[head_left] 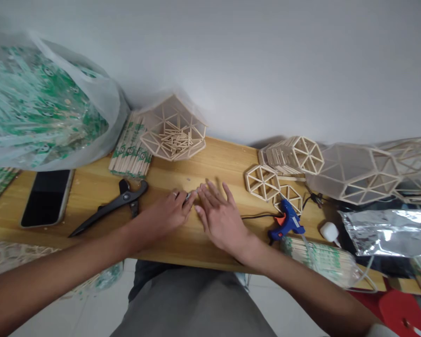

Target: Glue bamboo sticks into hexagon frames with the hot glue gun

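Observation:
Both hands rest low over the middle of the wooden table [168, 250], their fingertips meeting. My left hand [171, 210] has its fingers curled, with a small pale greenish bit showing between them; what it is cannot be made out. Palm down, my right hand [219, 215] lies with its fingers apart and nothing visible in it. Black scissors [121, 201] lie left of my left hand. To the right of my right hand stands a blue glue gun [287, 222], beside two flat hexagonal stick frames [262, 182].
At the back are a stick-framed holder [175, 110] with short sticks, a pack of wrapped chopsticks [131, 150] and a stack of hexagons [287, 154]. A large plastic bag [49, 107] and phone [47, 199] occupy the left; silver foil packaging [389, 231] lies right.

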The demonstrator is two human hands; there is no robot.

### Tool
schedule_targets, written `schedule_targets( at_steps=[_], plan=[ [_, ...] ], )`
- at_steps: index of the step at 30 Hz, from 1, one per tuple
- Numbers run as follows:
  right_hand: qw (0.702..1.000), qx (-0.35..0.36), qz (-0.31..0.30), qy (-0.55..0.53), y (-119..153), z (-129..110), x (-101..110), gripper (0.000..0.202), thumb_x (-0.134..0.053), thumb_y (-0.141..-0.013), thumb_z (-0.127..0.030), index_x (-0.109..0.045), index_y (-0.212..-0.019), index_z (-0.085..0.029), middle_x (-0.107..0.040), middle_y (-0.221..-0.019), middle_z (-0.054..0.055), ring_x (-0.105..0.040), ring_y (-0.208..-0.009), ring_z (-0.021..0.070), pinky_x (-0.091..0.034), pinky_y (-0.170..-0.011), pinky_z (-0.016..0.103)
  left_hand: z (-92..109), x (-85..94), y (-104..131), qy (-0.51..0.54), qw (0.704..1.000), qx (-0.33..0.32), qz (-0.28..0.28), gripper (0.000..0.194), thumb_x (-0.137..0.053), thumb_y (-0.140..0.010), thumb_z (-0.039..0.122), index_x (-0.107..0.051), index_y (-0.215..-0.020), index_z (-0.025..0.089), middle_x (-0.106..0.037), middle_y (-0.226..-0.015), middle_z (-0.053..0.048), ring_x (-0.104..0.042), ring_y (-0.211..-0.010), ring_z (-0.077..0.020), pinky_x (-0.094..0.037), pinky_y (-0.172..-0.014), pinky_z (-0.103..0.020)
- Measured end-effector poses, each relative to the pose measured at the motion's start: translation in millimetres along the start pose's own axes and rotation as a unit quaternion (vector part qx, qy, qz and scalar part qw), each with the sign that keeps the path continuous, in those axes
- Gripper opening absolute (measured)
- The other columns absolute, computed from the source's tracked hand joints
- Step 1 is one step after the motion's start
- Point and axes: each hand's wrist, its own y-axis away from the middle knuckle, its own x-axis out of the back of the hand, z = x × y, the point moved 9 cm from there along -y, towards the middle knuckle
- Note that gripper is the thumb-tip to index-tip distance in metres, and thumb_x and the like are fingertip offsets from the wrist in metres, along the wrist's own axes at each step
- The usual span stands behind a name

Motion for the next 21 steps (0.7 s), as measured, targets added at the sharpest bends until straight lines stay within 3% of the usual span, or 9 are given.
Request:
schedule_targets(
  at_steps=[6, 10, 21],
  plan=[
    [1.0, -0.006, 0.016, 0.012, -7.5, 1.5, 3.6, 0.052, -0.037, -0.115, -0.031, -0.058, -0.153, -0.002, -0.056, -0.16, 0.019, -0.033, -0.163, 0.0349, -0.016, -0.135, 0.062, -8.3, 2.1, -5.5, -0.008, 1.0, 0.016, 0.004, 0.044, -0.047, -0.104, 0.01, -0.056, -0.146, 0.003, -0.069, -0.11, -0.02, -0.066, -0.102, -0.0292, -0.053, -0.078, -0.038],
    [1.0, 0.01, 0.008, 0.002, -3.4, -4.2, 1.3, 0.053, -0.036, -0.115, -0.033, -0.059, -0.153, -0.004, -0.057, -0.16, 0.017, -0.036, -0.162, 0.0331, -0.016, -0.136, 0.058, -4.7, 0.1, 0.5, 0.02, 1.0, 0.01, 0.013, 0.05, -0.055, -0.101, 0.011, -0.052, -0.15, 0.003, -0.069, -0.11, -0.019, -0.066, -0.102, -0.0295, -0.053, -0.082, -0.039],
    [1.0, 0.014, 0.007, -0.005, -15.1, -9.2, 0.7, 0.051, -0.037, -0.115, -0.032, -0.058, -0.154, -0.007, -0.057, -0.161, 0.015, -0.037, -0.162, 0.0325, -0.017, -0.135, 0.059, -13.0, 2.2, 7.7, -0.023, 0.999, -0.024, -0.04, 0.037, -0.048, -0.099, 0.006, -0.068, -0.13, 0.015, -0.07, -0.122, -0.019, -0.063, -0.106, -0.0301, -0.056, -0.086, -0.042]
  ],
)
